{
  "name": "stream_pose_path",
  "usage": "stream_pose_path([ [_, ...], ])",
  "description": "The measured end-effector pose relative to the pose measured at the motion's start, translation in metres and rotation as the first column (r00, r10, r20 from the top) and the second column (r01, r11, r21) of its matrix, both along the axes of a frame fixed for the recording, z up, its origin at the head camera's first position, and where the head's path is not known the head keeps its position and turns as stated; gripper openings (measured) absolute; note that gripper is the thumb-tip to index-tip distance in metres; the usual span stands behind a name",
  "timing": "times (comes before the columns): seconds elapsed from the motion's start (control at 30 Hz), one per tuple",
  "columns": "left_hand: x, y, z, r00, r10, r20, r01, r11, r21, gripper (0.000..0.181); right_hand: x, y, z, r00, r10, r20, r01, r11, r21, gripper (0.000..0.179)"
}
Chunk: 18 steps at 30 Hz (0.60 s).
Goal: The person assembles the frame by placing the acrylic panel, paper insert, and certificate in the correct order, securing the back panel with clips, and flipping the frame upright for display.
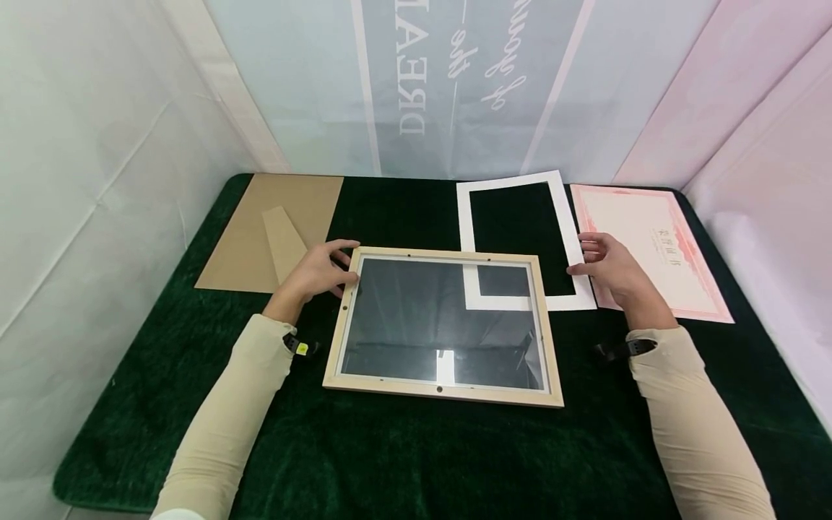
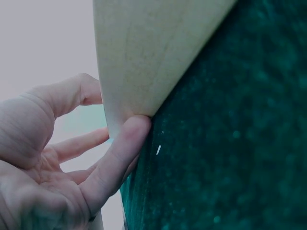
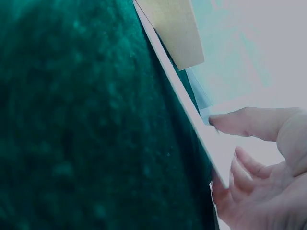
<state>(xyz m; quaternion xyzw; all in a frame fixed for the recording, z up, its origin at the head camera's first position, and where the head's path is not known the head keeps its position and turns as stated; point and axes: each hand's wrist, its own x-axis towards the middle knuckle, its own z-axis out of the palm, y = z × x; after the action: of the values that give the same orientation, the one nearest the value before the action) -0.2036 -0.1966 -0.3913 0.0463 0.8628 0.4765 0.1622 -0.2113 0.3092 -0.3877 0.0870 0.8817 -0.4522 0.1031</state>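
A light wooden picture frame [image 1: 551, 347] with a clear pane lies at mid-table, slightly tilted in the head view. My left hand [image 1: 320, 270] holds its upper left corner, thumb on the side bar and fingers around the edge; the left wrist view shows a fingertip [image 2: 136, 125] against the wood [image 2: 139, 52]. With thumb and fingers, my right hand [image 1: 607, 266] pinches the right edge of a white mat board [image 1: 572, 235] with a rectangular window. The mat's lower left part runs under the frame and shows through the pane. In the right wrist view the mat [image 3: 218, 153] slants between thumb and fingers.
At the back left lies a brown backing board [image 1: 227, 253] with a narrow tan strip [image 1: 284, 238] on it. A pink-bordered certificate [image 1: 650, 253] lies at the right, beside the mat. Dark green cloth [image 1: 416, 462] covers the table; printed curtains [image 1: 312, 87] stand behind.
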Motion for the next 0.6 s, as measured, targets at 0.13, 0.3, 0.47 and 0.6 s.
stream_pose_path([
  [0.13,0.0007,0.0004,0.0007,1.000,0.001,-0.004,-0.001,1.000,0.002,0.067,0.0009,0.0005,0.0001,1.000,-0.012,-0.025,0.011,0.998,-0.069,0.073],
  [0.3,0.0018,0.0016,0.0012,1.000,0.006,-0.008,-0.006,1.000,-0.004,0.067,0.0018,-0.0007,0.0011,0.997,-0.032,-0.069,0.029,0.999,-0.040,0.062],
  [0.47,0.0031,0.0036,0.0019,0.999,0.006,-0.035,-0.007,1.000,-0.022,0.067,0.0024,0.0006,0.0020,0.994,-0.050,-0.096,0.051,0.999,0.014,0.060],
  [0.6,0.0039,0.0081,0.0034,0.998,0.001,-0.058,-0.003,0.999,-0.032,0.068,0.0042,0.0029,0.0054,0.989,-0.101,-0.110,0.102,0.995,-0.001,0.059],
])
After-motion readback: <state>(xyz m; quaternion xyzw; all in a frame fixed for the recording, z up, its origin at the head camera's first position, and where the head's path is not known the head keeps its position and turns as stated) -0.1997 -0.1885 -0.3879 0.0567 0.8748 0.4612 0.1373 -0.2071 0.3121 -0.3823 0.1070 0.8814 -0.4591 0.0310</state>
